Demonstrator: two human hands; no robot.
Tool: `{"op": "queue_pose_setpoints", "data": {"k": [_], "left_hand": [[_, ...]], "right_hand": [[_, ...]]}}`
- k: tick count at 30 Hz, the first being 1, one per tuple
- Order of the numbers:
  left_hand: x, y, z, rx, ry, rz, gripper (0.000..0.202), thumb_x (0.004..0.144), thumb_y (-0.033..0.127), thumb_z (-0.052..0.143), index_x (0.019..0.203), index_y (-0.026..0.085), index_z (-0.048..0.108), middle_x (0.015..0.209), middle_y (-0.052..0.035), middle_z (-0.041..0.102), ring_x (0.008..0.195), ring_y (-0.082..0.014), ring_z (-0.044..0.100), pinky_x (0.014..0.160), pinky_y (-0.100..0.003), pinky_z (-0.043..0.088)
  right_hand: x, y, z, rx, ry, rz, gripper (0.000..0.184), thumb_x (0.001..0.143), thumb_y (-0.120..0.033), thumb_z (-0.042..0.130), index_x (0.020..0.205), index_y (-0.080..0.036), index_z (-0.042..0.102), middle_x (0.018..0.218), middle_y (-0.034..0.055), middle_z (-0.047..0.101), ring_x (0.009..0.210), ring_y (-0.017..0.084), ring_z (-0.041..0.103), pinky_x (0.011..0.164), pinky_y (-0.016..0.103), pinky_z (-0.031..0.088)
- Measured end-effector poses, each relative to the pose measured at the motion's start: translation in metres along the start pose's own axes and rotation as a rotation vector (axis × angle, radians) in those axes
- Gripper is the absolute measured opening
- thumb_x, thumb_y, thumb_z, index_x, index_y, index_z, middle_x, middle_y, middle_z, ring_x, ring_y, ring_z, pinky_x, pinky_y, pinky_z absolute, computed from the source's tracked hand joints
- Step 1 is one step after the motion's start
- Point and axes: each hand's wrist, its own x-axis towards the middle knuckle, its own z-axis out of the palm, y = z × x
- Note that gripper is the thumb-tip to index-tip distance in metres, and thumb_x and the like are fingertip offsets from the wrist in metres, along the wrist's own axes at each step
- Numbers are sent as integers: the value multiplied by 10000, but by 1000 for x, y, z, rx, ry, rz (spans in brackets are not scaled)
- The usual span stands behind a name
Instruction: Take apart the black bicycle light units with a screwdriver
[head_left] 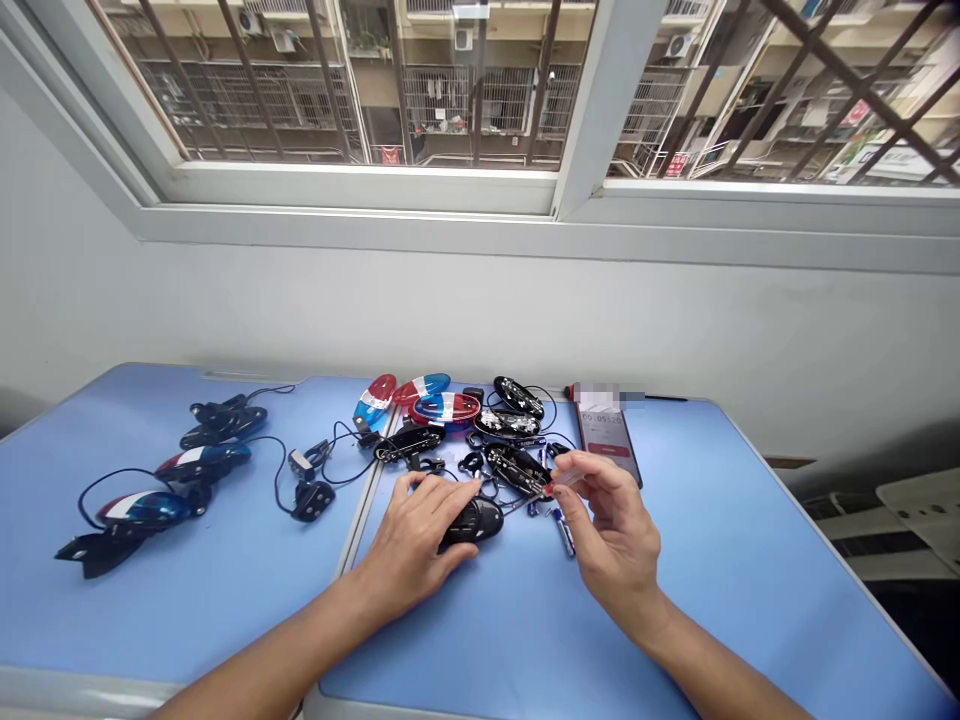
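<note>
My left hand (416, 530) is curled over a black oval plastic shell (472, 522), pressing it to the blue tabletop (660, 610). My right hand (611, 520) pinches a small clear tool with a red tip (566, 481). That tip sits at the end of a black shell with exposed circuitry (517, 470). Below my right fingers lie small blue-and-white cylinders (562, 530). Several black clips and wires (480, 470) are heaped between my hands. Beyond them lie red, white and blue lamp shells (445, 408).
A phone showing a timer (607, 435) lies at the back right. Wired black-and-coloured lamp units (142, 510) lie on the left table section. A seam (364, 500) divides the table. A barred window (367, 90) stands behind the wall.
</note>
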Motion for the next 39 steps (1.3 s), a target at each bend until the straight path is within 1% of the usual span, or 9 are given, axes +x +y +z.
{"op": "queue_pose_setpoints", "data": {"k": [5, 9, 12, 14, 17, 19, 25, 32, 39], "left_hand": [[2, -6, -8, 7, -127, 92, 685, 835, 91, 591, 1461, 233, 351, 1380, -121, 595, 1337, -308, 468, 1127, -626, 218], [5, -9, -18, 55, -108, 88, 682, 837, 42, 500, 1473, 237, 346, 1500, -112, 466, 1421, -303, 353, 1145, -610, 240], [2, -8, -23, 80, 82, -90, 533, 886, 107, 487, 1404, 204, 409, 1408, -138, 531, 1318, -287, 475, 1078, -500, 395], [-2, -4, -27, 92, 162, -269, 435, 906, 223, 535, 1330, 194, 442, 1216, -121, 631, 1114, -272, 615, 919, -420, 506], [-11, 8, -31, 110, 75, -482, 425, 884, 351, 597, 1258, 211, 450, 912, -25, 678, 768, -228, 683, 657, -326, 498], [-14, 16, -30, 100, -22, -550, 455, 870, 390, 614, 1253, 215, 442, 833, 5, 682, 670, -217, 679, 586, -299, 444], [-14, 21, -17, 72, -87, -640, 648, 849, 414, 617, 1389, 191, 336, 990, -56, 733, 720, -255, 709, 640, -326, 453], [-3, 25, -10, 37, -22, -641, 799, 793, 472, 653, 1457, 172, 326, 1132, -124, 724, 854, -299, 731, 709, -350, 495], [4, 29, -19, -40, -177, -469, 655, 752, 244, 686, 1356, 209, 436, 1287, -124, 649, 1118, -316, 650, 893, -397, 507]], "right_hand": [[-4, 2, 1, -15, -31, -26, 374, 908, -41, 545, 1208, -264, 556, 1062, 54, 624, 773, 124, 653, 707, 294, 623], [-5, 5, 2, -26, -36, -35, 377, 907, -36, 546, 1211, -258, 553, 1058, 53, 629, 782, 120, 658, 718, 281, 617], [-6, 3, 3, -25, -53, -33, 348, 907, -47, 551, 1189, -250, 565, 1019, 47, 638, 754, 118, 655, 706, 278, 609], [-8, 0, 5, -23, -79, -27, 330, 904, -57, 561, 1176, -245, 572, 995, 42, 646, 726, 119, 660, 693, 280, 607], [-11, -5, 5, -11, -101, -31, 308, 902, -72, 571, 1161, -239, 581, 981, 47, 656, 750, 134, 674, 682, 275, 614], [-13, -5, 4, -13, -74, -39, 306, 900, -79, 580, 1161, -239, 583, 989, 53, 659, 790, 145, 678, 691, 277, 619], [-9, 3, 2, -134, -1, -79, 279, 891, -113, 611, 1140, -239, 603, 957, 49, 682, 744, 148, 670, 667, 284, 613], [-20, -8, 18, 14, -120, -61, 197, 911, -142, 586, 1084, -228, 624, 922, 47, 687, 728, 146, 692, 649, 266, 645], [-14, -11, 11, 89, -99, 0, 268, 908, -153, 606, 1161, -237, 576, 947, 44, 708, 762, 149, 713, 695, 294, 653]]}}
